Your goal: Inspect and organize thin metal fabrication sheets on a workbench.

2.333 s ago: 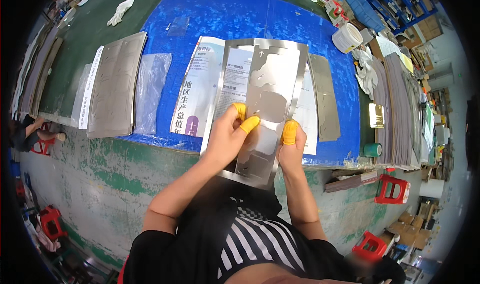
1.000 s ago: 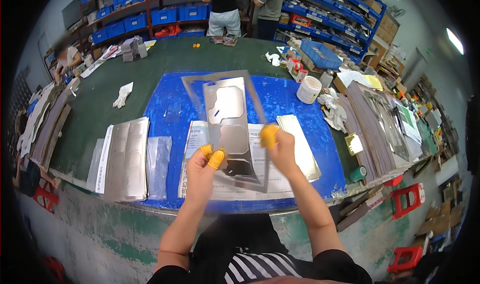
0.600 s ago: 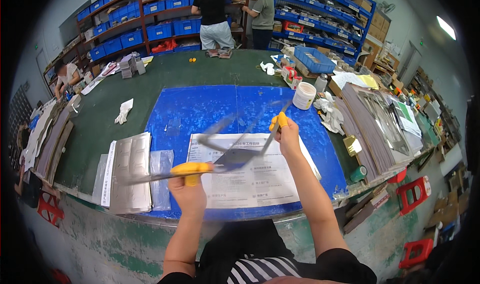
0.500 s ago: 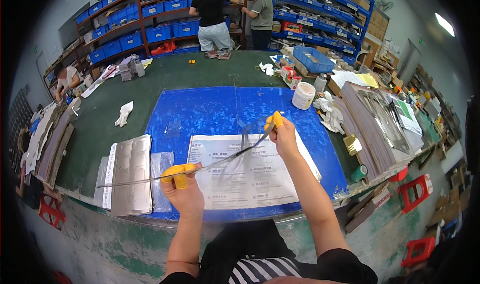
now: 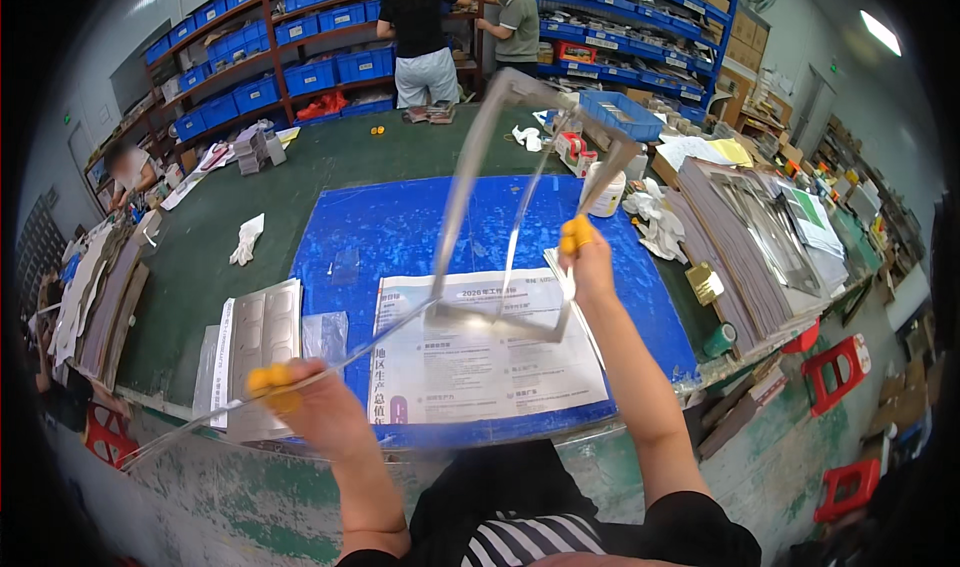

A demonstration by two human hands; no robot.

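Room: stockroom, blue-bin shelving (image 5: 330, 17) at 12 o'clock; two people stand there.
Surface: green bench, blue mat (image 5: 400, 227), newspaper (image 5: 480, 357) at centre.
Left hand (image 5: 300, 402): your yellow-capped fingers pinch a clear film sheet (image 5: 330, 367) at 8 o'clock.
Right hand (image 5: 585, 257): you grip the metal frame panel (image 5: 500, 197), raised above the newspaper.
Nearby: white cup (image 5: 605, 189) at 1 o'clock.

Blue mat (image 5: 400, 229) on green table (image 5: 330, 162). Yellow finger cots (image 5: 575, 235), grey metal frame (image 5: 505, 207). Blk/white striped shirt (image 5: 525, 545), red stools (image 5: 838, 372).
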